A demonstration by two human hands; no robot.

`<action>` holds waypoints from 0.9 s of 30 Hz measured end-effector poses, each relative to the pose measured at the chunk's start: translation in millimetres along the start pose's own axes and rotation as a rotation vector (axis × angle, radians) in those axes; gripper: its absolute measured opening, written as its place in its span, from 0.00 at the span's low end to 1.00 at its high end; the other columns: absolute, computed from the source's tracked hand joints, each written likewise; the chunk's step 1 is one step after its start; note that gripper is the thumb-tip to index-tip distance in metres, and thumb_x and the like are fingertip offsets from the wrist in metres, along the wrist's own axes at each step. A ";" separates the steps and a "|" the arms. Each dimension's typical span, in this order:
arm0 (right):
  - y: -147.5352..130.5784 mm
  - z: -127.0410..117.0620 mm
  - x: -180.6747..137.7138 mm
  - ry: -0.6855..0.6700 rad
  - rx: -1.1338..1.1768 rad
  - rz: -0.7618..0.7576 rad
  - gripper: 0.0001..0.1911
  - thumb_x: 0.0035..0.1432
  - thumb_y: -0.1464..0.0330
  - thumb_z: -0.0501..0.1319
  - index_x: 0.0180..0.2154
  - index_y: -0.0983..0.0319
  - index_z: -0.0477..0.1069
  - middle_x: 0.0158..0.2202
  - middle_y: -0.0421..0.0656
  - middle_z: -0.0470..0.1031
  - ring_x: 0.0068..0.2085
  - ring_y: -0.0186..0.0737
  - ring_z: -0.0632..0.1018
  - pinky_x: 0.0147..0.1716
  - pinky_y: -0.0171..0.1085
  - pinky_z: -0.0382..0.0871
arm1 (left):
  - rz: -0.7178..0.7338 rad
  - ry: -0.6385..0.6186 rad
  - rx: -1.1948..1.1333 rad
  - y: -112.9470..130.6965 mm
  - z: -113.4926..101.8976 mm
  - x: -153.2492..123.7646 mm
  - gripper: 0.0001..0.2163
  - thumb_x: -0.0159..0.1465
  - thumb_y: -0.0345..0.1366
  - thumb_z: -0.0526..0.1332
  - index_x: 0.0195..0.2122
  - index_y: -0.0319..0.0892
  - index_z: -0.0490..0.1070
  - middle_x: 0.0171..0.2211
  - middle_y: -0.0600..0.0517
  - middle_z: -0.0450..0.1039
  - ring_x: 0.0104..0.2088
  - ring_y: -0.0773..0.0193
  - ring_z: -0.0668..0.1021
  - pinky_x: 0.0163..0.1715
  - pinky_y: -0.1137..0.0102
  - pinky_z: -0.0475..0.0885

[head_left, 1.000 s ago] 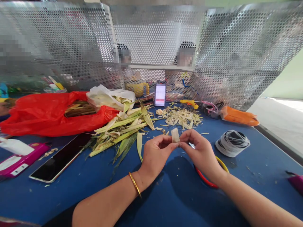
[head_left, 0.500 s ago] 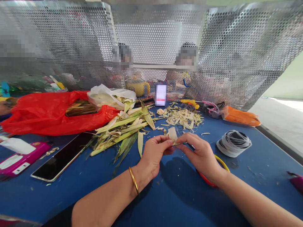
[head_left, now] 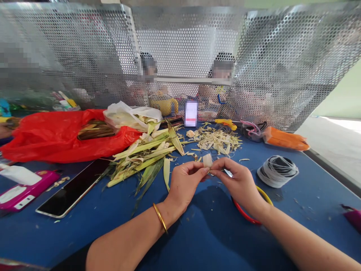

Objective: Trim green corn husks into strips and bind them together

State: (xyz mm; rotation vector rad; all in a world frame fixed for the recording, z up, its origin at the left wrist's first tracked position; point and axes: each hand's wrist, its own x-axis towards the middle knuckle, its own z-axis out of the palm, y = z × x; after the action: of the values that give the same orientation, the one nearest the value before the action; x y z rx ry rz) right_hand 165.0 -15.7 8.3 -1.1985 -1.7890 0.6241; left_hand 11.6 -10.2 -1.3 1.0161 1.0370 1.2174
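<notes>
A small pale piece of corn husk (head_left: 207, 160) stands up between my two hands. My left hand (head_left: 186, 180) pinches its lower end between thumb and forefinger. My right hand (head_left: 235, 182) meets it there, its thumb and forefinger closed on the same end. Under my right palm a bit of shiny metal (head_left: 228, 173) shows; its kind is hidden. Past my hands lies a heap of husk scraps (head_left: 218, 140), with a small cream husk flower (head_left: 190, 133) at its left. Long green-yellow husks (head_left: 146, 154) are piled to the left.
A red bag (head_left: 56, 139), a white bag (head_left: 118, 113) and a dark phone (head_left: 73, 188) lie left. At right are a spool of white cord (head_left: 278, 171), an orange packet (head_left: 286, 139), a yellow glue gun (head_left: 226, 123) and red-yellow pliers handles (head_left: 245, 214). A perforated metal screen (head_left: 180, 45) stands behind.
My fingertips have come closer together at the base of the husk piece, which has shifted slightly right. More of the metal bit shows under my right hand.
</notes>
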 end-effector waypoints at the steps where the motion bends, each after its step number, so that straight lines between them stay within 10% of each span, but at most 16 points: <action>1: -0.2 0.3 0.1 0.008 0.021 0.025 0.04 0.58 0.69 0.61 0.30 0.60 0.71 0.29 0.39 0.75 0.32 0.37 0.74 0.35 0.35 0.66 | 0.021 0.004 0.026 0.0 0.1 -0.1 0.06 0.50 0.36 0.69 0.29 0.40 0.79 0.25 0.53 0.78 0.26 0.66 0.77 0.30 0.73 0.73; 27: 2.5 -1.5 -0.4 0.000 -0.175 -0.175 0.05 0.61 0.70 0.58 0.35 0.57 0.72 0.33 0.40 0.77 0.37 0.41 0.76 0.38 0.37 0.67 | -0.126 -0.021 -0.167 2.1 0.2 -0.7 0.09 0.48 0.38 0.70 0.26 0.38 0.76 0.23 0.52 0.75 0.23 0.69 0.75 0.26 0.74 0.71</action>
State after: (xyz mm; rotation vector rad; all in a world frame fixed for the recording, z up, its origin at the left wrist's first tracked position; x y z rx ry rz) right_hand 167.6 -15.0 6.9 -1.1394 -1.9552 0.3731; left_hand 11.3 -10.7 0.9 0.8205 0.9520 1.1669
